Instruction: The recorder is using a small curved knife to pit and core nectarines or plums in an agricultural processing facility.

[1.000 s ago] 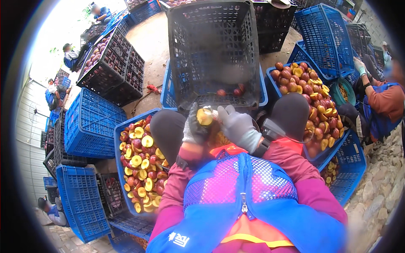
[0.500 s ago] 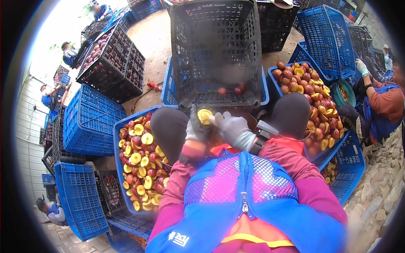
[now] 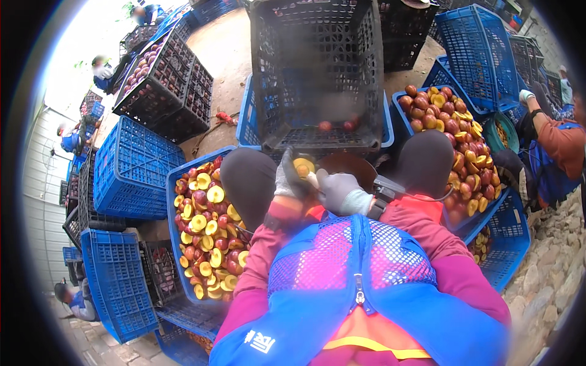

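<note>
My left hand (image 3: 288, 180), in a dark-palmed grey glove, is closed round a cut plum (image 3: 303, 167) whose yellow flesh faces up. Close against it is my right hand (image 3: 342, 191), in a grey glove, with fingers curled. A pale tip (image 3: 313, 180) shows between the right fingers and the fruit; I cannot make out whether it is a tool or a fingertip. Both hands are between my knees, just in front of a tilted black crate (image 3: 317, 79) with a few whole plums (image 3: 349, 125) at its low edge.
A blue crate of halved plums (image 3: 210, 226) stands by my left knee, another heaped crate (image 3: 455, 143) by my right. Stacked blue crates (image 3: 137, 174) and black crates of plums (image 3: 165, 88) are at the left. A co-worker (image 3: 555, 140) sits at the right beside a green basket (image 3: 499, 133).
My hands have drawn closer together around the plum, and the right fingers have curled in more. The whole view has shifted slightly.
</note>
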{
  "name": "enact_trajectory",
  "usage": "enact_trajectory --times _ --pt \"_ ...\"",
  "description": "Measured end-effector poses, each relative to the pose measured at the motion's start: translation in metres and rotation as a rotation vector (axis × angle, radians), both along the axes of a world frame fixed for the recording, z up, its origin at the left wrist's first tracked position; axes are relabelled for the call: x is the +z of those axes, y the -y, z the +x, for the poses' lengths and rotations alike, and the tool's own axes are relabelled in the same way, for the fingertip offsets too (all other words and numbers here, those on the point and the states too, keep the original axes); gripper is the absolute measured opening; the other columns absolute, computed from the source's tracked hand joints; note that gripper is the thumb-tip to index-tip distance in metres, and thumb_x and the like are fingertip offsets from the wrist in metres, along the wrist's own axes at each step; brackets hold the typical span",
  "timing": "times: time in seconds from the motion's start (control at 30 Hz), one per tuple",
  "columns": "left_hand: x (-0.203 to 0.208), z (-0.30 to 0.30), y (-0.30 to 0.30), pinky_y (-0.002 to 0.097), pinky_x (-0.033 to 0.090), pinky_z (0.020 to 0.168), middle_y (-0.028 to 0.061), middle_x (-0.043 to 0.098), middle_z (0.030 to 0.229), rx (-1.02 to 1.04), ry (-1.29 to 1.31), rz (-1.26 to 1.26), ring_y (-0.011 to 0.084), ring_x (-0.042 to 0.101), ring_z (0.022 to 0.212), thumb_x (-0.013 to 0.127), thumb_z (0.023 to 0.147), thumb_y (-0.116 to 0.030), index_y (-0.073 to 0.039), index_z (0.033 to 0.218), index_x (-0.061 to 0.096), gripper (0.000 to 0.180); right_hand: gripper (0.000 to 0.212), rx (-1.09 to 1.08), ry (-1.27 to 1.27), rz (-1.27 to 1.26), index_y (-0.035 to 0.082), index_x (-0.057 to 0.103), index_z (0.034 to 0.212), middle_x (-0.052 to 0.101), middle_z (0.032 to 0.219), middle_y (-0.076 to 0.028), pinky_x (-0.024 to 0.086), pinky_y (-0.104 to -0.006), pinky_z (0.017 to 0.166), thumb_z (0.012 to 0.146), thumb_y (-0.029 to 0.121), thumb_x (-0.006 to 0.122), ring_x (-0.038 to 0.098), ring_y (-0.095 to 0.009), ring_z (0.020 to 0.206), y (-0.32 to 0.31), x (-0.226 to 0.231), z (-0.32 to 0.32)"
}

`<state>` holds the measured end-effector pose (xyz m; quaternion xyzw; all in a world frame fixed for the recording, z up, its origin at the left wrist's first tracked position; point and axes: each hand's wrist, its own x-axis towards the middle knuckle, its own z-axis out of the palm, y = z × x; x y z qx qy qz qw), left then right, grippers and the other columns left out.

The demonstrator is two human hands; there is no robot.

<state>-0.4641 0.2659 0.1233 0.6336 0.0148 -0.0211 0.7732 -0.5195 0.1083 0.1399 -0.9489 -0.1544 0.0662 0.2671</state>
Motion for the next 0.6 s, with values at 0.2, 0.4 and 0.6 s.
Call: enact_trajectory --times 0.2,0.4,0.6 --pt "0.017 0.014 0.003 0.0417 0.06 0.061 0.0095 0.071 0.077 -0.211 -0.591 -0.657 0.0255 0.069 0.065 0.066 0.106 -0.05 -0.01 0.09 0.068 0.044 0.023 0.051 -0.615 0.736 0.003 0.068 0.109 0.069 0.081 -0.008 0.05 -0.0395 0.061 0.099 0.023 0.071 0.065 -0.021 0.068 0.012 0.016 0.001" --pt "0.046 0.036 -0.048 0.0355 0.061 0.067 0.0089 0.076 0.082 -0.096 -0.391 -0.564 0.0221 0.073 0.072 0.059 0.111 -0.052 -0.006 0.099 0.076 0.05 0.028 0.085 -0.514 0.96 0.002 0.072 0.113 0.071 0.077 0.0 0.052 -0.0416 0.06 0.098 0.026 0.073 0.068 -0.019 0.063 0.02 0.036 -0.005" --pt "0.052 0.037 -0.262 0.0405 0.06 0.09 0.0144 0.078 0.108 0.647 0.275 1.429 0.0316 0.074 0.097 0.067 0.104 -0.029 -0.002 0.122 0.076 0.034 0.042 0.13 -0.1 -0.22 0.01 0.075 0.113 0.077 0.086 -0.021 0.056 -0.058 0.07 0.105 0.047 0.056 0.074 -0.044 0.077 0.089 0.009 0.008"
